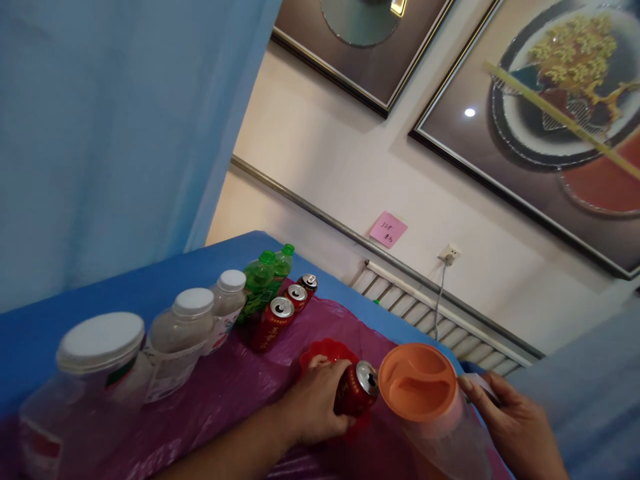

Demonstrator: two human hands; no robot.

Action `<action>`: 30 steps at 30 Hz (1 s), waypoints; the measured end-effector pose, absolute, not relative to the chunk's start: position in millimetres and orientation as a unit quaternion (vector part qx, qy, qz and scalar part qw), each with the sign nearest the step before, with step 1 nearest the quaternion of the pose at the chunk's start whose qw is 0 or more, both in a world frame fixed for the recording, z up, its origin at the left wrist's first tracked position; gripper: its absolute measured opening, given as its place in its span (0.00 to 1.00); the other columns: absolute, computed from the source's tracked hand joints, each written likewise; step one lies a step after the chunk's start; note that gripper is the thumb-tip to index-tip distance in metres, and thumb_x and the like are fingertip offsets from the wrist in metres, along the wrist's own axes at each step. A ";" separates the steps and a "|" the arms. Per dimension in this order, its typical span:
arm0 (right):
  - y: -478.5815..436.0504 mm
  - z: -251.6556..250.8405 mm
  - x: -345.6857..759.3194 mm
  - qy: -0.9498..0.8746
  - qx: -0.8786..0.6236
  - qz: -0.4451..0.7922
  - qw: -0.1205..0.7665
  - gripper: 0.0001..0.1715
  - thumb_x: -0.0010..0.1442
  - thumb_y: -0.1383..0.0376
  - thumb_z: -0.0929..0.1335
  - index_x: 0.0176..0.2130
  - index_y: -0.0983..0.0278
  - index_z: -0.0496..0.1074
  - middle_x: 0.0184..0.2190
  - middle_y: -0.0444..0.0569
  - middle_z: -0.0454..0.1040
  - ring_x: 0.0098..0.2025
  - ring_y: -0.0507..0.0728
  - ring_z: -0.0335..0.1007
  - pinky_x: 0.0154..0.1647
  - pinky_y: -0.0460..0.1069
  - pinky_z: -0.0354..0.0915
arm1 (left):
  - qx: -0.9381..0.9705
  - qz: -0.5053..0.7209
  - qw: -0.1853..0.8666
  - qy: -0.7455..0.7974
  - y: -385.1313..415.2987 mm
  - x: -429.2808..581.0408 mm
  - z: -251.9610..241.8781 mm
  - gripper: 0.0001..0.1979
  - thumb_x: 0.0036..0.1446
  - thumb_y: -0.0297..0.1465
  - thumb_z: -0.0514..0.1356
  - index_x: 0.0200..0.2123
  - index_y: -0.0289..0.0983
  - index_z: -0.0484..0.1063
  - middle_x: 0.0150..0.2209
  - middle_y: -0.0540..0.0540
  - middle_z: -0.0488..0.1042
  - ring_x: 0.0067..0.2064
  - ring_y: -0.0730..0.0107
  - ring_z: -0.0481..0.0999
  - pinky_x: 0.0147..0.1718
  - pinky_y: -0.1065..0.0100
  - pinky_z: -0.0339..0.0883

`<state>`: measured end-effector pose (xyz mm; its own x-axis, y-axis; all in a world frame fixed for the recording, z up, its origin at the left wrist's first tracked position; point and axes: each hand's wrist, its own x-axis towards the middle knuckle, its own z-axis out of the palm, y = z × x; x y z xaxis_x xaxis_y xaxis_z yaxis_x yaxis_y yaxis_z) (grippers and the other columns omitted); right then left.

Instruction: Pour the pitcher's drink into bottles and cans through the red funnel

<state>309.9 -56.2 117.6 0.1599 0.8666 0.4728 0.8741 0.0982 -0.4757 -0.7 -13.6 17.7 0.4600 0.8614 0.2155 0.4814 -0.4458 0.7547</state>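
My left hand (324, 400) is wrapped round a red drink can (357, 385), which is opened and tilted slightly. Behind and below that hand is a red dish with a scalloped rim (327, 348). Just right of the can stands a clear plastic jug (445, 437) with an orange lid (419, 383). At the jug's right side, my right hand (520, 420) is closed on a small whitish piece (484, 385). Whether this piece is the jug's handle or a separate thing, I cannot tell.
Further back are red cans (273, 323) and green-capped bottles (260, 277). White-lidded clear jars (183, 333) line the left. Purple plastic sheeting (220, 400) covers part of the blue table (220, 257). Beyond are a radiator (405, 300) and a blue curtain (110, 133).
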 end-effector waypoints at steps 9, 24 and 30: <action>-55.8 116.8 310.9 -0.653 -0.668 0.003 0.357 0.31 0.56 0.38 0.69 0.24 0.61 0.73 0.19 0.41 0.69 0.23 0.53 0.66 0.23 0.43 0.62 | 0.786 0.299 0.327 0.431 -14.1 -0.6 20.9 0.29 0.42 0.37 0.69 0.51 0.44 0.70 0.51 0.44 0.77 0.57 0.46 0.71 0.60 0.53 0.61; -56.1 111.7 317.1 -0.645 -0.679 0.008 0.351 0.29 0.56 0.39 0.69 0.25 0.61 0.73 0.20 0.41 0.67 0.24 0.53 0.64 0.24 0.43 0.61 | 0.793 0.308 0.318 0.419 -13.0 0.3 17.3 0.28 0.43 0.36 0.68 0.50 0.42 0.70 0.49 0.45 0.78 0.55 0.48 0.74 0.63 0.53 0.57; -55.2 112.1 313.9 -0.643 -0.681 0.000 0.350 0.31 0.56 0.38 0.68 0.22 0.61 0.68 0.18 0.39 0.63 0.23 0.52 0.62 0.23 0.43 0.59 | 0.790 0.302 0.321 0.425 -13.7 1.1 15.8 0.29 0.43 0.37 0.68 0.51 0.42 0.70 0.50 0.44 0.77 0.55 0.47 0.71 0.61 0.53 0.59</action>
<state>313.9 -55.2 112.1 0.1738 0.8755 0.4508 0.8761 0.0716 -0.4767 1.1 -13.7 15.8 0.4561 0.8661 0.2048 0.4777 -0.4324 0.7648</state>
